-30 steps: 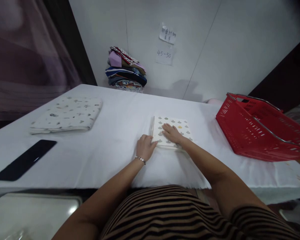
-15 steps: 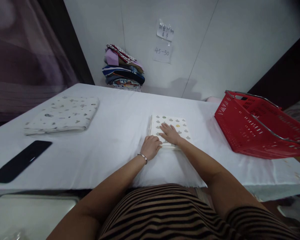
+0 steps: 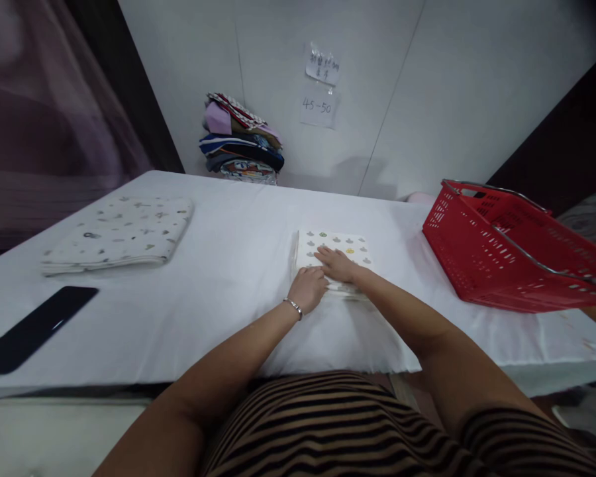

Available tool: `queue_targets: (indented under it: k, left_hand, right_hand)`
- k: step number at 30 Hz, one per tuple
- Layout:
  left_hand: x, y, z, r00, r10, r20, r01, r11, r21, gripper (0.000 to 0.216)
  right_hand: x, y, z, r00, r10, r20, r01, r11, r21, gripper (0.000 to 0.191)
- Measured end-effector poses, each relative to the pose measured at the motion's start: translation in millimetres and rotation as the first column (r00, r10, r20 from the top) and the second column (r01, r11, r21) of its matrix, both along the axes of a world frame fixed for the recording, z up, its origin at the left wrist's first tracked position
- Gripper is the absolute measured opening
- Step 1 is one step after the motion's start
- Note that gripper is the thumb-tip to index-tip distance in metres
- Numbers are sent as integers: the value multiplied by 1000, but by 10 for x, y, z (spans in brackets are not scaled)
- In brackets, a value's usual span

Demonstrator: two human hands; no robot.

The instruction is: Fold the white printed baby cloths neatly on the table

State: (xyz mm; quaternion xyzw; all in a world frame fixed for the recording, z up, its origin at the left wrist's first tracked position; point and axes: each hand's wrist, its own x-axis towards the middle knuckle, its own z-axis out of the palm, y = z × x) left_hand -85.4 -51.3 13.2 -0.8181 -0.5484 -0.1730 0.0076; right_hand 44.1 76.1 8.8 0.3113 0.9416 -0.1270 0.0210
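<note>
A small folded cloth point(image 3: 336, 240), cream with grey and a few coloured duck-like prints, lies on the white-covered table in front of me. My right hand point(image 3: 336, 264) rests flat on top of it, fingers stretched out. At the cloth's near left edge, my left hand point(image 3: 308, 290) has its fingers bent and close together over the layers; the fingertips partly hide against the right hand. A bracelet point(image 3: 294, 307) circles my left wrist. Farther left lies a larger folded cloth point(image 3: 124, 232), white with scattered small prints.
A red plastic basket point(image 3: 501, 258) with metal handles stands at the table's right. Near the left front edge lies a flat dark panel point(image 3: 37, 329). Stacked folded fabrics point(image 3: 243, 142) sit behind the table, against a wall with paper signs point(image 3: 318, 106).
My left hand has slid right along the cloth's near edge, closer to my right hand. The right hand stays flat on the cloth. The view has shifted slightly.
</note>
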Motion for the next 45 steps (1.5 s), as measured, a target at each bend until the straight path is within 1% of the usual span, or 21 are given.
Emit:
queue_targets:
  k: [3,7,9,12,15,17,21,23,25,30,33,35,40,42,45]
  left_hand:
    - [1,-20,-93,999,-30,-36,32,998,56,23]
    - [-10,-78,-209,996,-39,-76,49,989,138,24]
    - [-7,-100,-235,996,-34,-83,46,987,152,24]
    - [3,-124,-242,997,-37,-67,47,987,153,24]
    - [3,-139,-245,998,-36,-46,43,988,146,22]
    - [-2,-148,-257,999,-29,-39,34,988,150,20]
    - [-4,-188,-285,999,2,-41,4,989,147,22]
    - [2,-217,-274,999,18,-39,-13,992,123,23]
    - [3,-232,-229,1000,28,-4,-28,995,93,22]
    - [-51,-139,-21,987,28,156,-34,999,39,26]
    - [-107,-65,20,982,77,171,-90,994,66,22]
    - [-131,-57,-40,982,97,164,-113,989,94,17]
    - [-123,-123,-297,978,125,165,-147,981,128,33]
    - [-114,-136,-340,978,138,159,-158,980,124,34]
    - [-116,-133,-330,981,132,146,-149,982,117,32]
  right_hand:
    - [24,-58,-42,1000,-6,-30,8,998,61,62]
    - [39,-103,-94,999,-8,-50,12,997,76,66]
    - [37,-108,-75,999,-13,-43,16,998,65,67]
    - [-7,-118,22,1000,-24,-20,25,999,34,65]
    - [-142,-131,129,999,-38,-28,39,999,34,65]
    - [-274,-134,146,998,-46,-45,49,997,56,68]
    - [-489,-121,24,997,-67,-36,69,995,69,69]
    - [-524,-117,-44,996,-74,-40,77,994,73,69]
    - [-521,-117,-65,997,-66,-47,69,995,69,70]
    - [-523,-94,58,998,-61,-14,61,998,14,68]
    - [-579,-32,115,997,-54,-57,55,998,13,63]
    - [-622,21,99,996,-56,-73,57,998,19,62]
    - [-677,96,-47,997,-45,-64,48,998,38,66]
    - [-682,105,-74,996,-36,-78,40,998,47,66]
    - [-675,152,-37,997,-24,-73,25,1000,10,67]
